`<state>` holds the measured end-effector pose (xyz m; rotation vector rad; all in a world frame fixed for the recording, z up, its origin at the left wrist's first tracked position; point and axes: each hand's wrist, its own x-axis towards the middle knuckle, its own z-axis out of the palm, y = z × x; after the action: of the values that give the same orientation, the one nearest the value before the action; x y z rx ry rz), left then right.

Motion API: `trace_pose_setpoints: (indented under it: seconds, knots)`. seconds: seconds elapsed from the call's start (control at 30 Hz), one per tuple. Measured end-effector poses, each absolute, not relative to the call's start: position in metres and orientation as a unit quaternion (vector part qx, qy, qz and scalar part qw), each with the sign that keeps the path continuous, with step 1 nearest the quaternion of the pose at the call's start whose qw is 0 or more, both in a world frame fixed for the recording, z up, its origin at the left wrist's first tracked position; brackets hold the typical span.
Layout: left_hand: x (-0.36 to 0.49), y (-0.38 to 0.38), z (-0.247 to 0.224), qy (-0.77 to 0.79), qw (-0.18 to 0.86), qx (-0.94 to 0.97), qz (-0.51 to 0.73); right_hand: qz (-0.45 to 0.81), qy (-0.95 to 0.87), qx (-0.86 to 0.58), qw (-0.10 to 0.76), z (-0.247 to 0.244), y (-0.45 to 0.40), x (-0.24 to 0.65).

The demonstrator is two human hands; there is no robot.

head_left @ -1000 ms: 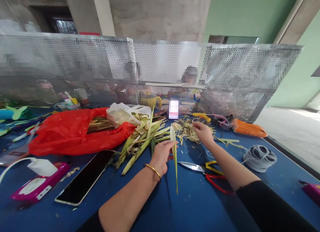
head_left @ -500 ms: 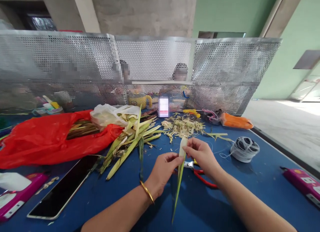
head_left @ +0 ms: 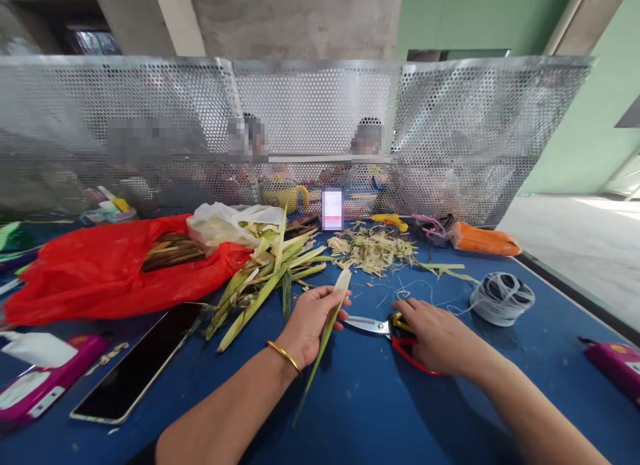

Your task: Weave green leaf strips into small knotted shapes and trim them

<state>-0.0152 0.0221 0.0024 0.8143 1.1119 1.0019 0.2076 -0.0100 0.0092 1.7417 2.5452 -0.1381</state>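
Note:
My left hand pinches a strip of corn husk between thumb and fingers. The strip is pale and broad at its upper end, and its narrow green tip hangs down towards the table. On the right, my right hand lies over the handles of the scissors, fingers curled round them. Red and yellow handle parts show beside that hand, and the metal blades point left towards the husk. Part of the grip is hidden under the palm.
On the blue table are a heap of corn husks, trimmings, a red plastic bag, a phone, a ball of grey string and an orange packet. A perforated partition stands behind, with people beyond it.
My right hand has let go of the corn husk and moved down onto the scissors' handles. My left hand keeps the husk and has shifted slightly left and up.

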Motion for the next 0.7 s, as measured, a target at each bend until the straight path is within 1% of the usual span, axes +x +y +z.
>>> trace_pose_setpoints:
  seconds: [0.13, 0.2, 0.27, 0.33, 0.4, 0.5, 0.57, 0.63, 0.7]
  knots:
    - [-0.017, 0.022, 0.003, 0.472, 0.674, 0.37, 0.432, -0.023, 0.846, 0.531, 0.035, 0.007, -0.009, 0.201]
    - [-0.018, 0.021, 0.003, 0.469, 0.674, 0.372, 0.434, -0.023, 0.843, 0.536, 0.047, 0.009, -0.008, 0.199]
    - [-0.018, 0.021, 0.003, 0.47, 0.672, 0.371, 0.436, -0.032, 0.837, 0.545, 0.037, 0.01, -0.006, 0.199]
    - [-0.019, 0.022, 0.004, 0.472, 0.669, 0.372, 0.437, -0.068, 0.834, 0.547, -0.005, 0.007, -0.004, 0.2]
    - [-0.019, 0.022, 0.004, 0.472, 0.667, 0.378, 0.435, -0.132, 0.818, 0.556, -0.067, 0.004, 0.0, 0.201]
    - [-0.021, 0.023, 0.004, 0.475, 0.662, 0.385, 0.432, -0.247, 0.738, 0.599, -0.189, 0.003, 0.005, 0.201]
    - [-0.022, 0.024, 0.003, 0.48, 0.66, 0.383, 0.432, -0.326, 0.683, 0.599, -0.261, 0.008, 0.006, 0.202]
    - [-0.023, 0.026, 0.002, 0.484, 0.66, 0.38, 0.431, -0.39, 0.666, 0.565, -0.293, 0.015, 0.005, 0.203]
    - [-0.023, 0.027, 0.001, 0.486, 0.662, 0.378, 0.428, -0.413, 0.677, 0.537, -0.288, 0.021, 0.002, 0.204]
